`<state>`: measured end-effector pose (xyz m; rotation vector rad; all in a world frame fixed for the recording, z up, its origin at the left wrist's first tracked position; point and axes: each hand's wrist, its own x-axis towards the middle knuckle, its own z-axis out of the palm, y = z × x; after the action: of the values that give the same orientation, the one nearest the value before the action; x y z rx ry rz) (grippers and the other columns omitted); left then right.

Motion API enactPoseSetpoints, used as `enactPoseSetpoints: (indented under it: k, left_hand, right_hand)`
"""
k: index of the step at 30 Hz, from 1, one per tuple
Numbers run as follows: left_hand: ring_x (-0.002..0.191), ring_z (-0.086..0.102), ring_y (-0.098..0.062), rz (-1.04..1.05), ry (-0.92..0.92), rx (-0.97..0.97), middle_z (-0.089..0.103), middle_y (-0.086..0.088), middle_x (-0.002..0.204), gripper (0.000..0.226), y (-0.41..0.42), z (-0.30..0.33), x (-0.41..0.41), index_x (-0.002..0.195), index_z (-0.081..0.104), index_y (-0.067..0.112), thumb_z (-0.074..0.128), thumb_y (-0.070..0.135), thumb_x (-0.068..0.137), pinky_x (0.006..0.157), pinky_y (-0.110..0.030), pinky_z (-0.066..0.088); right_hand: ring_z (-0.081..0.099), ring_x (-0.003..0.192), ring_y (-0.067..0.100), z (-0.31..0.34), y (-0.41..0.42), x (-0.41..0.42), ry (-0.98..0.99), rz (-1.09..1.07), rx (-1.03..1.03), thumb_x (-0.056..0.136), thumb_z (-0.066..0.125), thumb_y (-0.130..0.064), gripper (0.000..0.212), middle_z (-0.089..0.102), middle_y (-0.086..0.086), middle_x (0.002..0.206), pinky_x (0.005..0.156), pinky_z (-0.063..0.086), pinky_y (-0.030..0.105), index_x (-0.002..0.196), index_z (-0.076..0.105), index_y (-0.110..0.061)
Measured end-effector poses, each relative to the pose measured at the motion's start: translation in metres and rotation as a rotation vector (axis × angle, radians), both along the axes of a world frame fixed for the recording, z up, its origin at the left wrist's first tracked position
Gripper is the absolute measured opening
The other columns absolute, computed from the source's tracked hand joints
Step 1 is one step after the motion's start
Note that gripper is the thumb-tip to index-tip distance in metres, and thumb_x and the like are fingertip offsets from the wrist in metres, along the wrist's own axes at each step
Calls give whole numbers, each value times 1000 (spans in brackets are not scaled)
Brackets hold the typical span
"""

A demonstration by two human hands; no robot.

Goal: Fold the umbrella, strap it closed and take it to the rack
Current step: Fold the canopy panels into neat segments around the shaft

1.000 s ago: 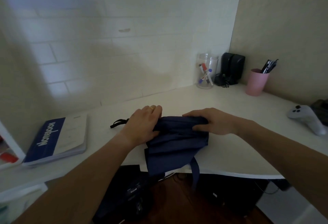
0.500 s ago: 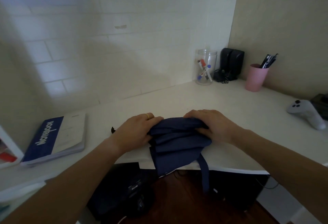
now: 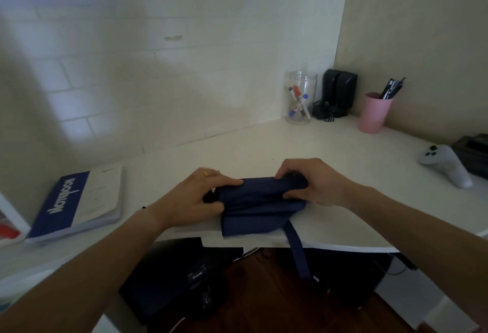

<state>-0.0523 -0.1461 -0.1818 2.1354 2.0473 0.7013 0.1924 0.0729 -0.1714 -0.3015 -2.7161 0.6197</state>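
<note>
Surface: white corner desk (image 3: 330, 145), front edge curving toward the viewer; dark wood floor below.
Walls: white brick-pattern wall behind, plain beige wall to the right, meeting at the back corner.
Umbrella: navy umbrella (image 3: 260, 202) lies bunched on the desk near the front edge, between both hands; its strap (image 3: 298, 252) hangs down over the edge.
Left hand: left hand (image 3: 196, 198) grips the umbrella's left end, fingers curled over the fabric, thumb below.
Right hand: right hand (image 3: 313, 180) grips the right end, fingers curled tight over the top.
Left of desk: blue-and-white notebook (image 3: 76, 203) lying flat, well apart from the umbrella.
Back corner: clear jar of markers (image 3: 301, 97), black speakers (image 3: 339, 92) just beside it, pink cup of pens (image 3: 373, 113).
Right edge: light grey game controller (image 3: 446, 166).
Under desk: dark items, too dim to identify.
</note>
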Motion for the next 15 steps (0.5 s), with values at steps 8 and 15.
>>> enactPoseSetpoints:
  k: [8,15]
  left_hand:
    - [107,63,-8,58,26,69,68,13,124,49,6,-3,8,135,59,34,73,41,88,92,-36,53]
    - [96,52,-10,123,106,253,56,7,110,46,12,-10,22,120,58,33,81,23,81,80,-28,48]
  right_hand:
    - [65,96,9,10,-2,7,-46,0,-101,80,80,-34,24,68,-10,104,91,54,36,100,67,-33]
    - [65,103,12,17,4,3,-186,-119,-88,82,78,-32,44,69,-8,114,95,53,35,124,65,-27]
